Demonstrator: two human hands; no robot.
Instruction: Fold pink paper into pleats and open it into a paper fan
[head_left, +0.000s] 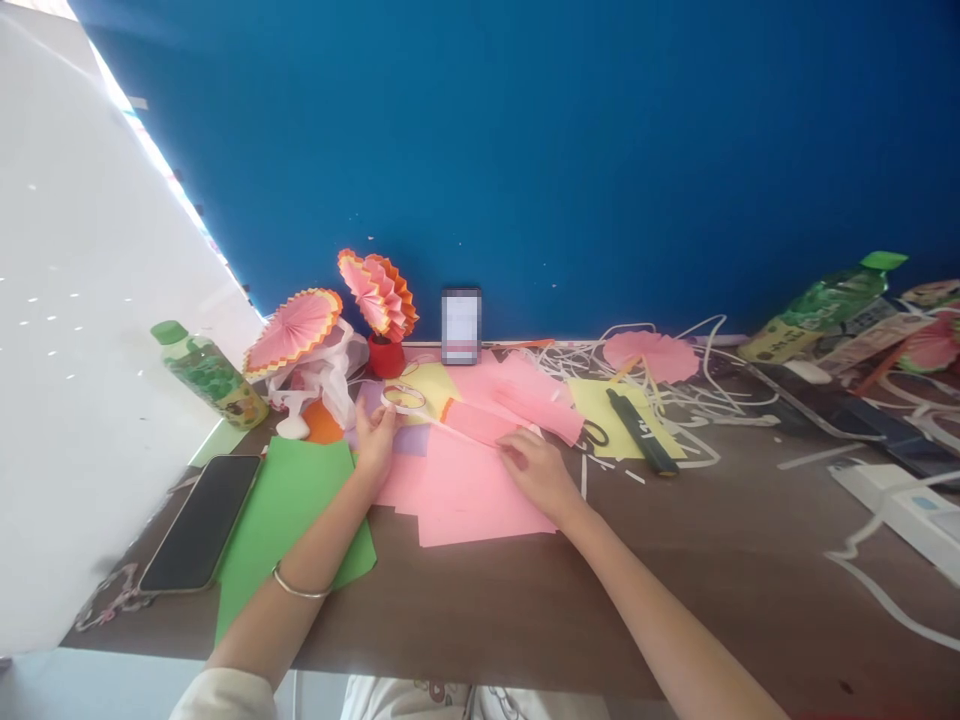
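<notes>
My left hand (375, 435) has its fingers closed on a roll of tape (405, 399), held up above the papers. From the roll a thin pale strip runs right along the edge of a narrow pink paper piece (476, 420) with an orange end. The fingers of my right hand (536, 470) are pinched together at the right end of that piece and the strip; which of the two they grip is hidden. Pink sheets (480, 500) lie beneath both hands. Just beyond my right hand rests another pink paper strip (540, 400), with black scissor handles (595, 433) beside it.
Green paper (289, 510) and a dark phone (201, 523) lie left. Behind are a bottle (210, 375), pleated paper fans (296, 330), a red pot (386, 357) and an upright phone (460, 327). A black marker-like object (641, 432), white cables (570, 360) and a power strip (904, 510) occupy the right.
</notes>
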